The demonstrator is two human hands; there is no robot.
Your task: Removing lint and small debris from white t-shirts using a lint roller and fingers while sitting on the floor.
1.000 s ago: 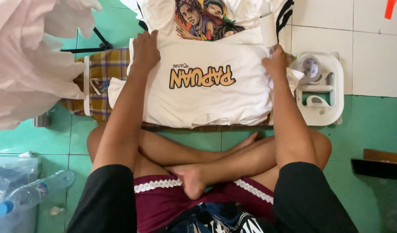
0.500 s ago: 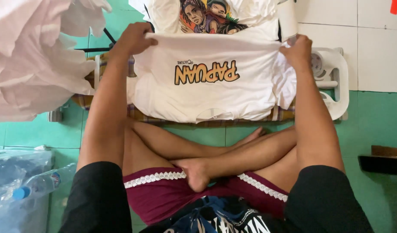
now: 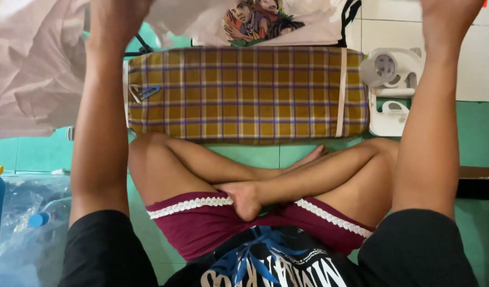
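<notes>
Board (image 3: 244,93) is covered in woven plaid cloth, mustard with purple lines, matt and a bit coarse, with a pale cloth strap (image 3: 340,90) across one end. Clip (image 3: 142,92) on it looks like thin metal, slightly shiny. Shirt (image 3: 266,21) above is soft white cotton-ish cloth with a smooth printed picture. Iron (image 3: 390,79) and its stand are white plastic, smooth, semi-glossy. Floor (image 3: 255,155) is green tile, glossy; wall tile is white and shiny. Pale sheet (image 3: 37,69) at left is thin, crinkly fabric. Bag (image 3: 27,223) is clear, wrinkled plastic. Shorts (image 3: 202,223) are matt maroon cloth with lace trim.
</notes>
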